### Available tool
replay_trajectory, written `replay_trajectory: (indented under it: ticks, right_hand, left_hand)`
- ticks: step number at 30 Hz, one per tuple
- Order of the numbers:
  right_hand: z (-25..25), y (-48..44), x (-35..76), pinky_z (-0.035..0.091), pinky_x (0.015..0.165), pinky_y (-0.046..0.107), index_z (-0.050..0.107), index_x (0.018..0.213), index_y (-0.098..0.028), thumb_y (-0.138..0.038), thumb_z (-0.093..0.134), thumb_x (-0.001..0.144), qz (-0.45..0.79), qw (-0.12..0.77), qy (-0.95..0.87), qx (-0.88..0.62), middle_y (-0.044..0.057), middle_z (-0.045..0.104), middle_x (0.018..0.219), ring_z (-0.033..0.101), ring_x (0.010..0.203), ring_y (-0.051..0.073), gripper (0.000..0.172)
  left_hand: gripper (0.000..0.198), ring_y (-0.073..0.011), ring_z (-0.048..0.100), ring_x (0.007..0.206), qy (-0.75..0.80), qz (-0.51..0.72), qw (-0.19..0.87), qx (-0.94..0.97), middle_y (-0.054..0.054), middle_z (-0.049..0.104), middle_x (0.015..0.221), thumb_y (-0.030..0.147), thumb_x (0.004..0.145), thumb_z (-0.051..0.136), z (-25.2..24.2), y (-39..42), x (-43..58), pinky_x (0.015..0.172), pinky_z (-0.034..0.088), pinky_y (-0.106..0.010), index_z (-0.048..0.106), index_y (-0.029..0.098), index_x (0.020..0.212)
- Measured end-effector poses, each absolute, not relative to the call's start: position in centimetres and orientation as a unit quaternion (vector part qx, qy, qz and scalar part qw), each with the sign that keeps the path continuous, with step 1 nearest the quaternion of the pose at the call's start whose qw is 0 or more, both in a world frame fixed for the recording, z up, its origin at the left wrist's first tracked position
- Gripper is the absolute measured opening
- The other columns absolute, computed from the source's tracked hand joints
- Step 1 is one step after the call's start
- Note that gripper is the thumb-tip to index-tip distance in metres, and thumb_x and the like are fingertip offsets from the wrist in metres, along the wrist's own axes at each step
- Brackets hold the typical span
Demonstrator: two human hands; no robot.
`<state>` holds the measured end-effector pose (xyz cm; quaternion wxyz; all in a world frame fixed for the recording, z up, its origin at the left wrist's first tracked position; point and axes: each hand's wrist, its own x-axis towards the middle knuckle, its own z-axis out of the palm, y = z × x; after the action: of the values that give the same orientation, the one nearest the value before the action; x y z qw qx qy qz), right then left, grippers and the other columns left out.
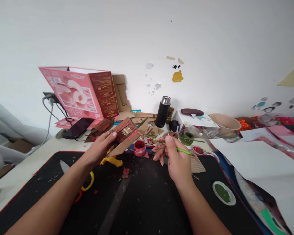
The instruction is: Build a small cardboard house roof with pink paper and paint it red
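Observation:
My left hand (pixel 100 146) grips a small cardboard model (pixel 127 130), with its thumb on the near face. The model has brown-painted sides, a window with crossed bars, a bare cardboard strip with a pink-red patch, and a green edge. Between the thumb and fingers of my right hand (pixel 177 163) is a slim paintbrush (pixel 184 151) with a bright green handle, its tip end toward the model. An open jar of red paint (pixel 139 150) sits between the two hands. Beyond my right hand is a jar of green paint (pixel 186 138).
Scissors (pixel 88 183) and a yellow tool (pixel 112 161) lie on the black mat (pixel 147 202). A white lid with green paint (pixel 224 193) is at right. Behind are a black flask (pixel 162 112), cardboard scraps, a pink box (pixel 75 94), a phone (pixel 78 128) and a beige bowl (pixel 225 121).

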<state>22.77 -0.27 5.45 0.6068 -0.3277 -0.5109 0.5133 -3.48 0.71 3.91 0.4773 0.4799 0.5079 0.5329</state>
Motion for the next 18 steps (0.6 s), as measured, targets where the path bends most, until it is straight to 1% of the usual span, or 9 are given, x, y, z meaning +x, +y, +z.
replay_trajectory:
  ticks: [2, 4, 9, 15, 18]
  right_hand:
    - [5.35, -0.16, 22.9, 0.042, 0.034, 0.02, 0.075, 0.091, -0.016, -0.062, 0.069, 0.098, 0.509, 0.609, -0.511, -0.331, 0.006, 0.074, 0.064, 0.071, 0.047, 0.018, 0.047]
    - [5.23, -0.05, 23.02, 0.042, 0.034, 0.02, 0.076, 0.092, -0.016, -0.062, 0.068, 0.099, 0.507, 0.61, -0.511, -0.332, 0.006, 0.074, 0.064, 0.072, 0.048, 0.019, 0.047]
    - [4.95, 0.24, 23.25, 0.042, 0.035, 0.019, 0.076, 0.096, -0.017, -0.06, 0.066, 0.102, 0.499, 0.624, -0.501, -0.334, 0.007, 0.076, 0.069, 0.073, 0.051, 0.018, 0.044]
    - [5.37, -0.23, 22.95, 0.041, 0.034, 0.018, 0.074, 0.092, -0.016, -0.063, 0.069, 0.098, 0.515, 0.606, -0.511, -0.326, 0.006, 0.075, 0.067, 0.069, 0.044, 0.016, 0.048]
    - [5.71, -0.65, 22.6, 0.041, 0.034, 0.018, 0.073, 0.09, -0.016, -0.065, 0.071, 0.096, 0.532, 0.59, -0.518, -0.317, 0.006, 0.076, 0.066, 0.068, 0.043, 0.015, 0.048]
  left_hand:
    - [0.074, -0.0366, 0.076, 0.099, 0.517, 0.528, 0.476, 0.477, -0.013, 0.083, 0.098, 0.082, 0.07, 0.079, 3.96, 0.69, -3.47, 0.088, 0.059, -0.041, 0.083, 0.017, 0.106]
    - [0.075, -0.0368, 0.076, 0.098, 0.522, 0.527, 0.473, 0.476, -0.012, 0.083, 0.096, 0.083, 0.069, 0.079, 4.04, 0.65, -3.45, 0.086, 0.06, -0.041, 0.083, 0.017, 0.105]
    - [0.07, -0.0379, 0.075, 0.102, 0.53, 0.521, 0.468, 0.478, -0.014, 0.083, 0.104, 0.083, 0.071, 0.077, 3.84, 0.78, -3.67, 0.088, 0.06, -0.042, 0.083, 0.019, 0.099]
    - [0.073, -0.0387, 0.075, 0.106, 0.523, 0.526, 0.478, 0.471, -0.013, 0.083, 0.109, 0.082, 0.072, 0.076, 3.53, 0.91, -3.85, 0.092, 0.06, -0.044, 0.08, 0.02, 0.11]
    - [0.072, -0.0388, 0.075, 0.105, 0.527, 0.522, 0.482, 0.467, -0.013, 0.083, 0.111, 0.083, 0.073, 0.074, 3.49, 0.84, -3.87, 0.091, 0.06, -0.044, 0.08, 0.02, 0.107]
